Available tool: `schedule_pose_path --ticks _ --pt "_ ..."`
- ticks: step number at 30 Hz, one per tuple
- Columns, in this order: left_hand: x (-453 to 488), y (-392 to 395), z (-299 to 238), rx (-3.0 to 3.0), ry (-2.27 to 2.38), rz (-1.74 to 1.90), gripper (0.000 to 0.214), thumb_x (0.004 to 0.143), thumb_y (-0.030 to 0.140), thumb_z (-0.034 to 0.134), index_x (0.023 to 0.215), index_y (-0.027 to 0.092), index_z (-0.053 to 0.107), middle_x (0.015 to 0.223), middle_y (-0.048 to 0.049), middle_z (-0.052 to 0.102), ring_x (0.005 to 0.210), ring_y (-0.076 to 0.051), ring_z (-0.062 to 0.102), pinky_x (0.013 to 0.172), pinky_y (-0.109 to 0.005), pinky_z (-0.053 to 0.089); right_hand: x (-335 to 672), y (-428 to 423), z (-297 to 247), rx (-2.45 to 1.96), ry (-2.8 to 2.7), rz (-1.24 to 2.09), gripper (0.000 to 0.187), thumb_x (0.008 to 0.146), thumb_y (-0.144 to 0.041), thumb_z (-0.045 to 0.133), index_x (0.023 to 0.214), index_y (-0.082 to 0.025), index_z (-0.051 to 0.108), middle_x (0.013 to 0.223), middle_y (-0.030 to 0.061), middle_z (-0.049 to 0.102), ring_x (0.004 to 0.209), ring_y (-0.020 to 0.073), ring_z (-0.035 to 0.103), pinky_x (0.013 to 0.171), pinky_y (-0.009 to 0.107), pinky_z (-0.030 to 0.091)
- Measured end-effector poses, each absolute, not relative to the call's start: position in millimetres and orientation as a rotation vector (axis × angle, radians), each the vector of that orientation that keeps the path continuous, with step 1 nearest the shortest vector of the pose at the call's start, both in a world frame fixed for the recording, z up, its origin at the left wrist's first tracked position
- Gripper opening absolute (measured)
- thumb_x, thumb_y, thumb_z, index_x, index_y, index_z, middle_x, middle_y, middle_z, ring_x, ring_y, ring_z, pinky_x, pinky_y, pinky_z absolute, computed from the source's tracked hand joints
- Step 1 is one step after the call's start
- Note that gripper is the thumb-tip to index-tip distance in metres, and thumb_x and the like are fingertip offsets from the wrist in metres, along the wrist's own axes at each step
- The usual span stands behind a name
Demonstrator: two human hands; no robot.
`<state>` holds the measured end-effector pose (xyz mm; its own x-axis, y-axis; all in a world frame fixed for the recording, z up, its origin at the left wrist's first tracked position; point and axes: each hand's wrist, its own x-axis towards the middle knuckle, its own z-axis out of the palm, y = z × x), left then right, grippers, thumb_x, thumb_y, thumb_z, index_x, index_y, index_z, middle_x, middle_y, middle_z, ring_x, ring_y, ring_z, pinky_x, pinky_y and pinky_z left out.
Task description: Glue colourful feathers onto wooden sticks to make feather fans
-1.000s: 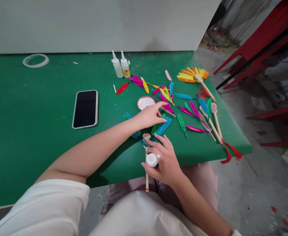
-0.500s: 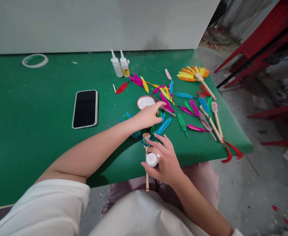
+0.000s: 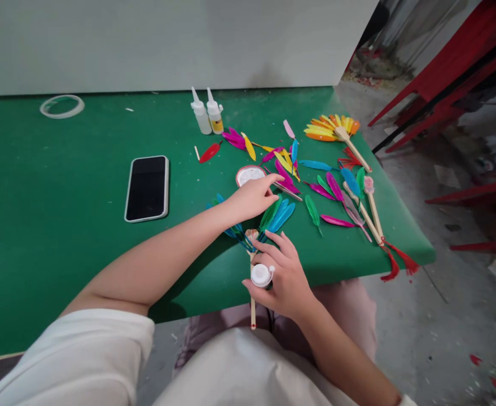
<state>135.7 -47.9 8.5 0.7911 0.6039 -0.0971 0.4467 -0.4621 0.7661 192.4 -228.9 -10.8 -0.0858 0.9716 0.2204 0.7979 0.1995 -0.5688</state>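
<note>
My right hand [image 3: 284, 273] grips a small glue bottle [image 3: 261, 275], its round white end facing up, while its fingertips touch the base of a feather fan. Blue and green feathers [image 3: 281, 215] spread to both sides from the fan's wooden handle [image 3: 253, 313], which reaches past the table edge. Above the fan, my left hand [image 3: 256, 198] hangs with forefinger and thumb apart, nothing visible between them. Close to its fingers lie a thin metallic stick-like tool [image 3: 290, 193] and a round white lid or dish with a red rim [image 3: 251, 175], partly covered by the hand.
Loose feathers [image 3: 313, 211] in several colours lie about the green table [image 3: 82, 186]. Two glue bottles [image 3: 207, 115] stand behind them. A phone [image 3: 146, 189] and a tape ring [image 3: 62, 106] are leftward; a yellow-orange fan [image 3: 334, 128] and tasselled handles [image 3: 374, 208] lie right.
My left thumb has drawn back slightly from the green feathers, leaving more of them in view. The right hand and the bottle have hardly moved.
</note>
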Motion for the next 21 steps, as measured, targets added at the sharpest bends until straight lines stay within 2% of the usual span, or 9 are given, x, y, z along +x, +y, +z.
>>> schedule_pose_path --ticks 4,7,12,16,21 --pt "137.3 -47.2 7.6 2.054 0.777 0.199 0.055 0.075 0.022 0.060 0.127 0.017 0.043 0.064 0.0022 0.056 0.060 -0.011 0.052 0.060 -0.024 0.039 192.3 -229.3 -10.8 -1.646 -1.934 0.403 0.028 0.076 -0.046 0.055 0.088 -0.020 0.060 0.118 0.0060 0.060 0.125 0.0279 0.039 0.107 0.049 0.024" --pt "139.0 -47.4 3.6 2.017 0.740 0.199 0.064 0.071 0.018 0.063 0.130 0.018 0.039 0.061 0.0048 0.051 0.058 -0.010 0.049 0.059 -0.023 0.037 191.8 -229.3 -10.7 -1.648 -1.933 0.401 0.027 0.076 -0.045 0.055 0.087 -0.021 0.060 0.117 0.0064 0.061 0.125 0.0278 0.039 0.107 0.049 0.024" --pt "139.6 -46.6 0.6 1.960 0.711 0.190 0.062 0.070 0.012 0.061 0.129 0.017 0.040 0.055 0.0087 0.039 0.051 -0.007 0.038 0.053 -0.020 0.032 191.4 -228.9 -10.6 -1.647 -1.933 0.408 0.027 0.076 -0.045 0.055 0.087 -0.021 0.060 0.118 0.0055 0.060 0.124 0.0282 0.039 0.107 0.049 0.024" --pt "139.0 -46.3 2.4 1.970 0.721 0.190 0.057 0.073 0.015 0.061 0.127 0.017 0.042 0.055 0.0076 0.043 0.051 -0.007 0.040 0.052 -0.020 0.033 191.9 -228.9 -10.6 -1.648 -1.932 0.412 0.028 0.076 -0.046 0.054 0.086 -0.020 0.060 0.119 0.0049 0.060 0.124 0.0284 0.039 0.107 0.049 0.025" --pt "136.9 -44.7 4.2 1.935 0.767 0.183 0.051 0.078 0.012 0.053 0.127 0.017 0.043 0.060 0.0040 0.053 0.053 -0.009 0.051 0.054 -0.021 0.042 191.9 -229.0 -10.7 -1.642 -1.935 0.405 0.028 0.076 -0.046 0.055 0.087 -0.020 0.060 0.119 0.0054 0.060 0.125 0.0284 0.039 0.107 0.049 0.024"
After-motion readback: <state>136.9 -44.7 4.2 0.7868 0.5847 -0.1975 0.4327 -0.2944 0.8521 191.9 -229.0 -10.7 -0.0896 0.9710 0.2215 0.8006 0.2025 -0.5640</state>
